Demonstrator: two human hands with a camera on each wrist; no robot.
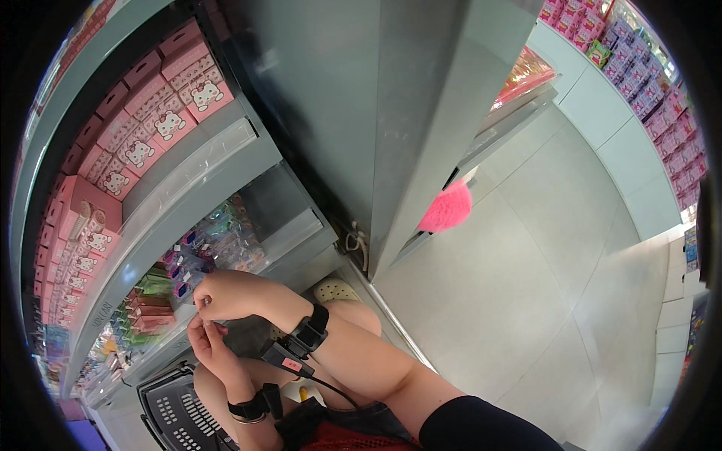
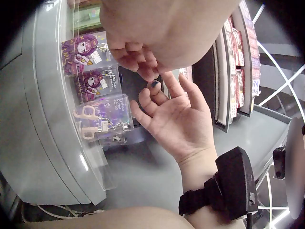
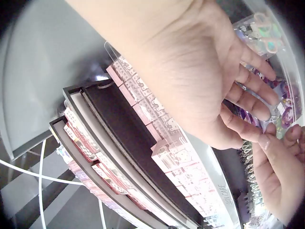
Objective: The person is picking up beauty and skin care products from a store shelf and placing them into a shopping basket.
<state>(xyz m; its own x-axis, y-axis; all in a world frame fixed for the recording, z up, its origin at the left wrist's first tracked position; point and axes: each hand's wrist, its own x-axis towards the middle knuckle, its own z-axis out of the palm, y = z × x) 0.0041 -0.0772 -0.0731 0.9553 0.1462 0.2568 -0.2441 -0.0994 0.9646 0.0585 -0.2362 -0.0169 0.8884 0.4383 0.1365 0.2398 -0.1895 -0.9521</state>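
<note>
My right hand (image 1: 244, 295) reaches toward the lower shelf and meets my left hand (image 1: 213, 349) at the fingertips. In the left wrist view the left palm faces the camera, its fingers spread and slightly bent. A small dark blue spot (image 2: 155, 84) shows on one fingertip there. Loosely bent fingers of the right hand (image 3: 205, 76) show in the right wrist view, one touching the left thumb. Between the fingertips, no held thing can be made out. Beside the hands hang packaged eyelash curlers (image 2: 106, 119) and purple packs (image 2: 88, 50) with a cartoon figure.
Pink boxes (image 1: 169, 124) with a bear print fill the upper shelf. A black basket (image 1: 188, 410) stands low at the left. Grey shelf end panels (image 1: 406, 135) rise ahead, with a cable (image 1: 356, 242) at their foot. A fluffy pink thing (image 1: 447, 208) sticks out beyond them.
</note>
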